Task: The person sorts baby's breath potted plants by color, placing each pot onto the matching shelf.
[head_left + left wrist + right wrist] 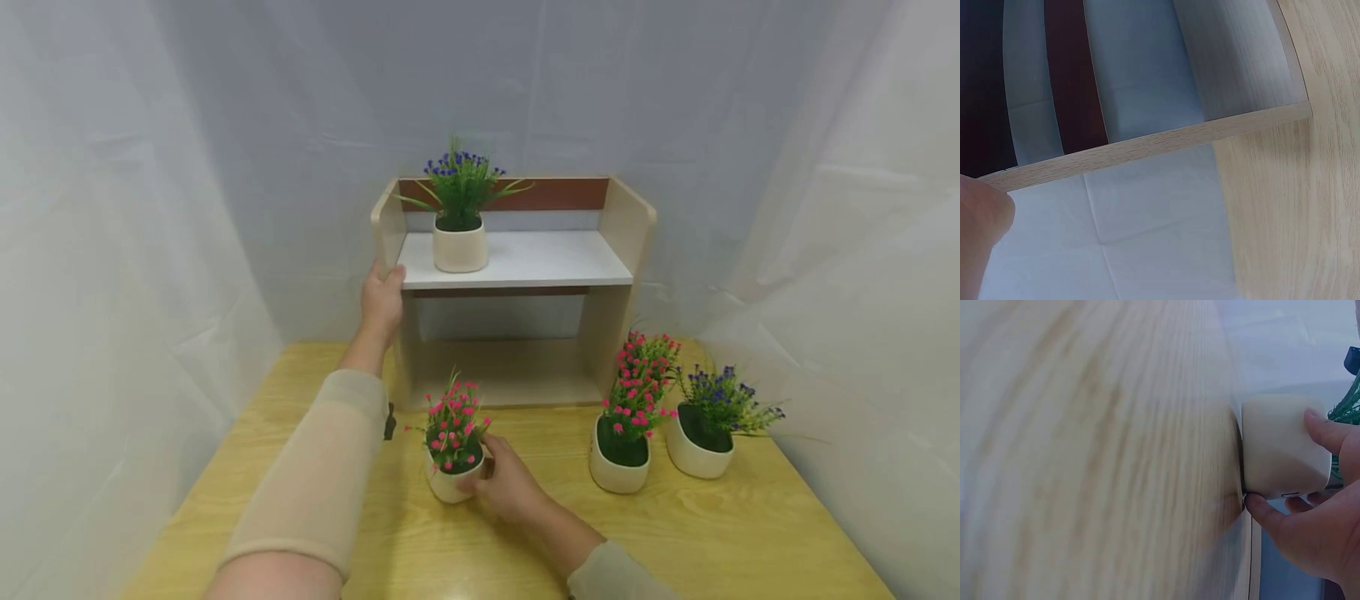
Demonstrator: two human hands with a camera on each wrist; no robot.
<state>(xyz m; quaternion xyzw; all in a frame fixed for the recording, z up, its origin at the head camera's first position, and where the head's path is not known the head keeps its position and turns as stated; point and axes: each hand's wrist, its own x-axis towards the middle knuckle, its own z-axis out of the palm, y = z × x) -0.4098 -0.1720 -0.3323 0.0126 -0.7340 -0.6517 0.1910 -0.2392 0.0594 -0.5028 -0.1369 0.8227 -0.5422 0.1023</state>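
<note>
My left hand grips the left side panel of a two-tier desk shelf, its thumb at the panel's front edge by the upper board. Part of that hand shows at the left of the left wrist view, against the panel's edge. With my right hand I hold the white pot of a pink-flowered plant at its right side, in front of the shelf. In the right wrist view, thumb and fingers lie on either side of the pot, whose base is close to the tabletop.
A purple-flowered potted plant stands on the upper board's left part. To the right on the wooden table are pink-flowered plants and another purple-flowered one. A small black object lies by the shelf's left foot.
</note>
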